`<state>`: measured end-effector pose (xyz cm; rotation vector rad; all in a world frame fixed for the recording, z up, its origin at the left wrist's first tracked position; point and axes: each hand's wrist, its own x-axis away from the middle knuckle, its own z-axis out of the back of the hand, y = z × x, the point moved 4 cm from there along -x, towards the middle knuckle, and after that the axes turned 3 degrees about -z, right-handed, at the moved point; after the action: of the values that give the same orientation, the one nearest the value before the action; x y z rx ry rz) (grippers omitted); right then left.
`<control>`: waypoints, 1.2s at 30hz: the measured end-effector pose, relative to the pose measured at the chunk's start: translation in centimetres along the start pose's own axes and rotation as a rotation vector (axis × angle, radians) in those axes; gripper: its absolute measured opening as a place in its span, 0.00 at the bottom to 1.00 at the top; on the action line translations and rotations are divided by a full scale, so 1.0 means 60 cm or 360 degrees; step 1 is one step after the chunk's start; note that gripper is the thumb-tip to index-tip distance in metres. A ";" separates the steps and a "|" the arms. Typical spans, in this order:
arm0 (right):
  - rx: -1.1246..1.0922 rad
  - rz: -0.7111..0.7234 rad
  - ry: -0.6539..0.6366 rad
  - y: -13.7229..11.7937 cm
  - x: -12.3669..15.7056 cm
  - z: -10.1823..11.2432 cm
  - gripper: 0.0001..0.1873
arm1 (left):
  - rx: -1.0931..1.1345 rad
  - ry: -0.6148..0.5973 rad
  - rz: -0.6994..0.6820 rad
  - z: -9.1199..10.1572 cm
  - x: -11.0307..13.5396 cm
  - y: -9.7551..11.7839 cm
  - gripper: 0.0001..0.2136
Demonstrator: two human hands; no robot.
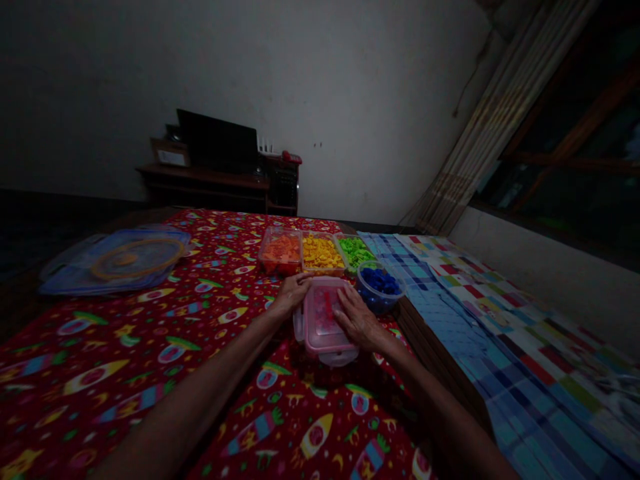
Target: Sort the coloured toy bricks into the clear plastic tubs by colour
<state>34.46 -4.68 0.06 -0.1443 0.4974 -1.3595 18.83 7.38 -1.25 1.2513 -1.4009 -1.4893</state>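
A clear lidded box (323,321) with red pieces inside lies on the red rocket-print cloth (150,347). My left hand (290,293) grips the box's far left corner, fingers curled on the rim. My right hand (359,321) lies flat on the lid's right side, fingers spread across it. Just behind the box stand three open tubs: one of orange pieces (281,252), one of yellow pieces (322,253), one of green pieces (356,251). A round tub of blue pieces (380,285) sits right of my right hand.
A stack of clear lids or trays (117,259) lies at the far left of the cloth. A blue checked cloth (500,347) covers the surface on the right. A dark desk with a monitor (220,167) stands against the back wall.
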 end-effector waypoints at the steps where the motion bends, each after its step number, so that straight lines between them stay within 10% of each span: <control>1: -0.0019 -0.0012 0.0004 0.001 -0.001 0.000 0.36 | -0.0024 0.0006 0.0005 0.001 0.001 -0.001 0.21; 29: -0.0354 -0.0173 0.0405 0.018 -0.061 0.035 0.20 | -0.0490 0.0066 -0.0209 0.008 -0.005 0.023 0.15; 36: -0.0315 -0.0007 0.0489 0.034 -0.027 0.029 0.21 | -0.1108 0.0307 -0.0580 0.161 -0.007 0.068 0.15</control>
<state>36.83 -3.04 1.27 -0.0980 0.8911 -1.3413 9.22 9.87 2.17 1.1746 -0.4555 -1.8198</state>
